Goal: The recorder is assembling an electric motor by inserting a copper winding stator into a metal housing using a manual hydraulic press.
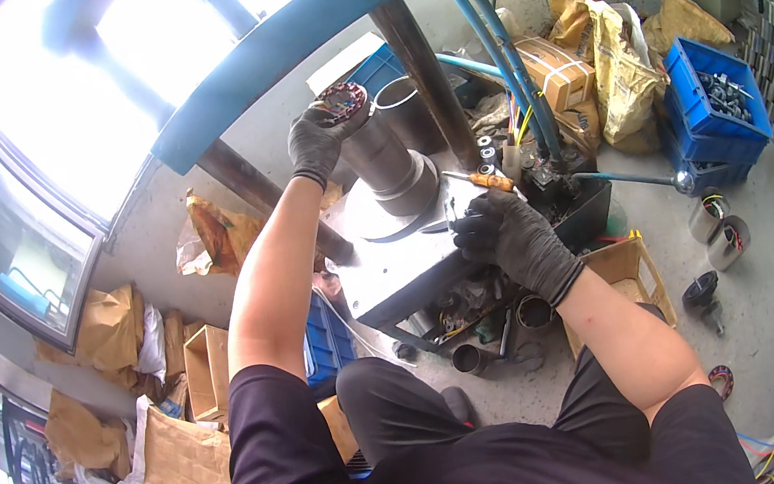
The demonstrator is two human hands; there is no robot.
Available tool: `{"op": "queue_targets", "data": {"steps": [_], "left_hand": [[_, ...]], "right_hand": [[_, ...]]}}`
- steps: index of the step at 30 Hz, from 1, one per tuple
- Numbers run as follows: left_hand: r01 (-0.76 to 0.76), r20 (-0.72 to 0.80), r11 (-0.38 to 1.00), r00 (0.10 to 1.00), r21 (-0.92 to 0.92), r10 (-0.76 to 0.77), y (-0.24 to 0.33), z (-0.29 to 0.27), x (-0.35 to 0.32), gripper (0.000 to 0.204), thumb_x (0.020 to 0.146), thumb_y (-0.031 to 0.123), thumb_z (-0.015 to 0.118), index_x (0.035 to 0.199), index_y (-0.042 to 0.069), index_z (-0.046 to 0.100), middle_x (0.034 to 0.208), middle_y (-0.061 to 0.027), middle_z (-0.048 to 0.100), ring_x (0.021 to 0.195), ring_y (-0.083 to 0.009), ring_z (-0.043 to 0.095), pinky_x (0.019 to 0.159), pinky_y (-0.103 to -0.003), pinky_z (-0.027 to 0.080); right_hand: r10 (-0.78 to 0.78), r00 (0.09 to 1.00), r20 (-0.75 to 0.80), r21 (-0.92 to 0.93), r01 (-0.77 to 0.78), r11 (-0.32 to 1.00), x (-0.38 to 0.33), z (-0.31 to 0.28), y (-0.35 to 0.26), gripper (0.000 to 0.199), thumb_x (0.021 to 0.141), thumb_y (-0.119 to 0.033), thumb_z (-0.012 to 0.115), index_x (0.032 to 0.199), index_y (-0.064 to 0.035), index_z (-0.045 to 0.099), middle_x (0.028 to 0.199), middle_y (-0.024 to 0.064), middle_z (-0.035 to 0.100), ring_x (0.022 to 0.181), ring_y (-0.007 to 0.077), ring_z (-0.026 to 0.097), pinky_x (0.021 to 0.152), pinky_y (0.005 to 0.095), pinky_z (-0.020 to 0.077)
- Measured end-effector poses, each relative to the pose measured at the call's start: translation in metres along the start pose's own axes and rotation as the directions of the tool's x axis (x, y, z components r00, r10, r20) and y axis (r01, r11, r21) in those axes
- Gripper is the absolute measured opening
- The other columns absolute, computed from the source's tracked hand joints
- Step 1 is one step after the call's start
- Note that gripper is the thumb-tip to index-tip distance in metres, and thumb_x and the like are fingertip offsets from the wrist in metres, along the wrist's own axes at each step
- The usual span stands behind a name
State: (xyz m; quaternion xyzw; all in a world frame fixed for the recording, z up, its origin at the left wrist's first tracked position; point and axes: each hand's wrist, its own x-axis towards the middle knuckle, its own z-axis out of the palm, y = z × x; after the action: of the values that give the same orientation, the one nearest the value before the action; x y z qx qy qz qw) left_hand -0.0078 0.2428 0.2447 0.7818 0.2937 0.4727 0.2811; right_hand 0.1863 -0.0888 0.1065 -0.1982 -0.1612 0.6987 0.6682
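A round motor stator (341, 99) with coloured windings sits at the top of an upright grey metal cylinder (381, 157). My left hand (316, 145), in a dark glove, has its fingers closed around the stator's edge. The cylinder stands on a round plate on the press table (368, 280). My right hand (513, 237), also gloved, is at the table's right edge with its fingers curled; what they hold, if anything, is hidden. Just beyond it lies a screwdriver (492, 181) with an orange handle. A wider open tube (400, 98) stands behind the cylinder.
The blue press beam (276, 52) spans above my left hand, on dark columns (426, 74). Blue hoses (504, 51) hang at the right. Blue crates (715, 104) of metal parts, loose tubes (726, 239) and a wooden box (625, 275) stand on the floor. Paper sacks (183, 457) crowd the left.
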Motion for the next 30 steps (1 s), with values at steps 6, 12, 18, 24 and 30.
{"op": "queue_targets", "data": {"steps": [6, 12, 18, 24, 30], "left_hand": [[0.152, -0.017, 0.954, 0.988, 0.258, -0.153, 0.028, 0.014, -0.031, 0.055, 0.073, 0.04, 0.093, 0.106, 0.0, 0.073, 0.099, -0.0117, 0.078, 0.089, -0.0162, 0.073, 0.085, -0.031, 0.057], [0.159, -0.017, 0.894, 0.986, 0.418, -0.167, 0.013, 0.003, -0.023, 0.049, 0.075, 0.029, 0.093, 0.106, -0.002, 0.071, 0.098, -0.0093, 0.076, 0.09, -0.0158, 0.069, 0.086, -0.03, 0.056], [0.128, 0.01, 0.836, 0.987, 0.534, -0.157, 0.002, 0.001, -0.019, 0.058, 0.076, 0.035, 0.091, 0.114, -0.002, 0.069, 0.102, -0.017, 0.077, 0.096, -0.0251, 0.075, 0.09, -0.035, 0.057], [0.011, 0.026, 0.725, 0.999, 0.689, -0.039, -0.003, 0.026, -0.021, 0.065, 0.077, 0.052, 0.08, 0.12, 0.004, 0.071, 0.107, -0.017, 0.077, 0.098, -0.031, 0.075, 0.087, -0.042, 0.057], [0.046, 0.213, 0.966, 0.972, 0.256, -0.103, -0.057, -0.031, -0.01, 0.057, 0.093, 0.027, 0.078, 0.139, 0.004, 0.054, 0.13, -0.0132, 0.065, 0.118, -0.0189, 0.061, 0.102, -0.034, 0.048]], "right_hand": [[-0.003, 0.999, -0.044, -0.036, 0.002, 0.999, -0.004, -0.004, -0.005, 0.032, 0.094, -0.032, 0.071, 0.114, -0.0098, 0.063, 0.099, 0.0169, 0.074, 0.084, 0.0304, 0.072, 0.078, 0.0413, 0.0586], [-0.035, 0.998, -0.052, 0.025, 0.036, 0.999, 0.0, 0.0, -0.015, 0.03, 0.092, -0.032, 0.072, 0.108, -0.0075, 0.065, 0.093, 0.0163, 0.074, 0.081, 0.0302, 0.071, 0.076, 0.0427, 0.0579], [-0.085, 0.993, -0.085, 0.041, 0.088, 0.995, 0.003, -0.005, -0.031, 0.033, 0.097, -0.032, 0.063, 0.114, -0.004, 0.069, 0.097, 0.0172, 0.073, 0.088, 0.0313, 0.071, 0.081, 0.0453, 0.0591], [-0.22, 0.962, -0.165, -0.05, 0.214, 0.976, -0.005, -0.011, -0.043, 0.027, 0.097, -0.031, 0.066, 0.106, -0.0053, 0.069, 0.087, 0.0103, 0.072, 0.076, 0.0227, 0.07, 0.074, 0.0369, 0.059], [-0.312, 0.95, 0.028, -0.231, 0.31, 0.922, -0.011, -0.002, -0.034, 0.021, 0.102, -0.025, 0.064, 0.104, -0.0052, 0.07, 0.086, 0.0083, 0.073, 0.076, 0.0148, 0.07, 0.07, 0.0285, 0.0583]]}}
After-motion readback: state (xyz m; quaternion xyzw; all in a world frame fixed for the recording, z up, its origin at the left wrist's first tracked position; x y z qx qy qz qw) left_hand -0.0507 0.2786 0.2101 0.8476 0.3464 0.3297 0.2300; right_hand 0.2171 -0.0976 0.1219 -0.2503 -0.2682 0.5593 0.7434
